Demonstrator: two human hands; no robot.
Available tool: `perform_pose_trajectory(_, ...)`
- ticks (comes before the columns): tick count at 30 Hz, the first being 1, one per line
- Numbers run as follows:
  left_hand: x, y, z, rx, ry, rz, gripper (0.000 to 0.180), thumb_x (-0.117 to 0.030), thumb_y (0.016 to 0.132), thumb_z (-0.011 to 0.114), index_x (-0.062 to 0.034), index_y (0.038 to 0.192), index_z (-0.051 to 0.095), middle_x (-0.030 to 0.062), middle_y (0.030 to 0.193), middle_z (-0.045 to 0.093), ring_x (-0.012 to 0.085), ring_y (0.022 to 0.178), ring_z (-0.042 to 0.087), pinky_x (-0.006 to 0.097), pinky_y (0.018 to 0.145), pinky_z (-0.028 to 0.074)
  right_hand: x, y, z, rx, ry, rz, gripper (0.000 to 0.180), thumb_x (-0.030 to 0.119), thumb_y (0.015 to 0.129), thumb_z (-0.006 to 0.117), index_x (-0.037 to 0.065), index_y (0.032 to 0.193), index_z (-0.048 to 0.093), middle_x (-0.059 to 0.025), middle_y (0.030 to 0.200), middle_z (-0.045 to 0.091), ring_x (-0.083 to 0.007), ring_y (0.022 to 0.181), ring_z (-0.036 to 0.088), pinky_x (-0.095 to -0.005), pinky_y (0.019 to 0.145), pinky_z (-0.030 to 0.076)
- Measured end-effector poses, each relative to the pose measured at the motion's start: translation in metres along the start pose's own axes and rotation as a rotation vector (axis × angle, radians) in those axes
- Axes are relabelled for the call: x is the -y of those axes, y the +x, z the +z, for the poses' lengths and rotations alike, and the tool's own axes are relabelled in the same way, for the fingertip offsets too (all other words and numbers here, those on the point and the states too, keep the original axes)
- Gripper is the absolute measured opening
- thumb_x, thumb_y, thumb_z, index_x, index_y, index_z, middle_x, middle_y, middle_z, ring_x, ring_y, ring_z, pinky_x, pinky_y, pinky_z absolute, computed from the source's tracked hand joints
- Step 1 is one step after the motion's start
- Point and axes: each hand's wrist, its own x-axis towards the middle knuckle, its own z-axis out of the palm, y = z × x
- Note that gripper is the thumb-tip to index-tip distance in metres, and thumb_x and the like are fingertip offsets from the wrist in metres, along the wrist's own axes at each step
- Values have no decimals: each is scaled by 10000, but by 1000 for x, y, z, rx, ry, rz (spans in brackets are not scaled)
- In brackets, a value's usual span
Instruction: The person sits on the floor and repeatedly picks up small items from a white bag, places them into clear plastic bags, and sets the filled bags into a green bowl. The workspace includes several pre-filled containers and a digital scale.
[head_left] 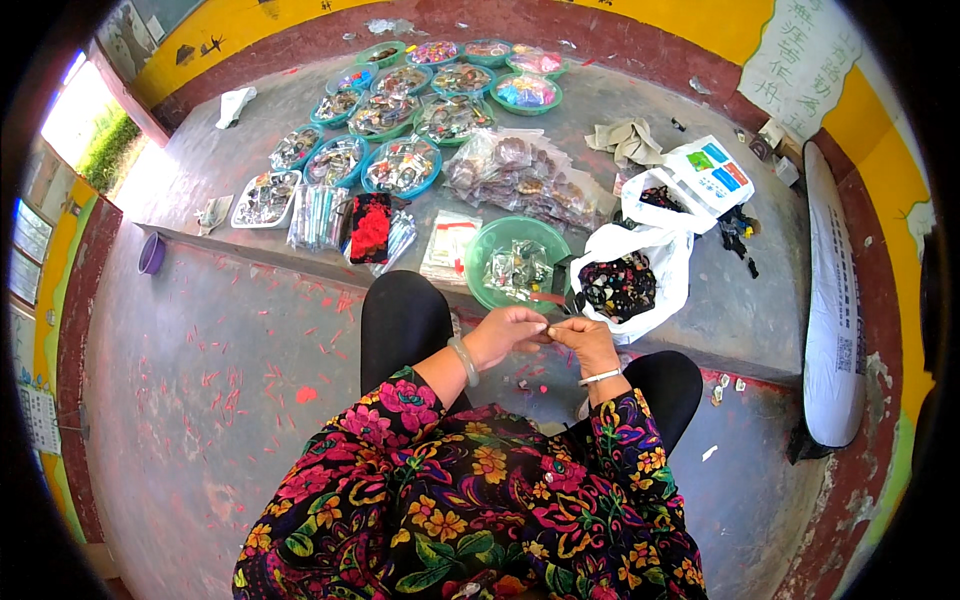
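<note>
Small item pinched by fingers of both hands; green bowl, white bag just beyond.

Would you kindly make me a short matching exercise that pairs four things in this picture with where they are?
Things:
1. green bowl
2. purple cup
3. red and black packet
4. white bag

Places:
A. alone on the lower floor, far left of the step
B. on the raised ledge just beyond the left hand and right hand
C. right of the green bowl, open, full of dark patterned pieces
D. left of the green bowl, beside clear packets

Pairs: 1-B, 2-A, 3-D, 4-C
</note>
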Motion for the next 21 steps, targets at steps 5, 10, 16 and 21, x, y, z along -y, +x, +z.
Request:
perform_pose_trajectory(5, 1, 1, -1, 1, -84, 19, 124, -74, 853, 537, -1, 947, 575, 70, 922, 604, 126, 794, 597, 214, 674, 516, 2, -1, 4, -3, 17, -8, 78, 34, 711, 665, -32, 750, 650, -55, 713, 639, -87, 632, 559, -207, 603, 441)
perform_pose_trajectory(10, 0, 1, 1, 4, -85, 22, 164, -70, 851, 540, 18, 984, 576, 81, 933, 605, 131, 797, 598, 221, 682, 520, 1, 0, 5, -31, 8, -17, 59, 28, 698, 667, -19, 701, 632, -34, 678, 620, -77, 596, 532, -202, 571, 422)
perform_pose_trajectory(16, -2, -2, 4, 2, -38, 46, 184, -72, 850, 543, 22, 1004, 577, 77, 954, 596, 134, 822, 589, 242, 717, 514, 0, 1, 4, -28, -39, -10, 43, 11, 699, 666, -11, 708, 630, -28, 672, 611, -74, 599, 523, -202, 580, 413)
perform_pose_trajectory(21, 1, -1, 4, -3, -18, 60, 175, -73, 849, 545, 18, 994, 580, 68, 958, 587, 133, 841, 579, 252, 737, 506, -2, 1, 4, -3, -56, -9, 44, 3, 692, 667, -6, 709, 627, -15, 667, 600, -65, 589, 504, -195, 566, 392)
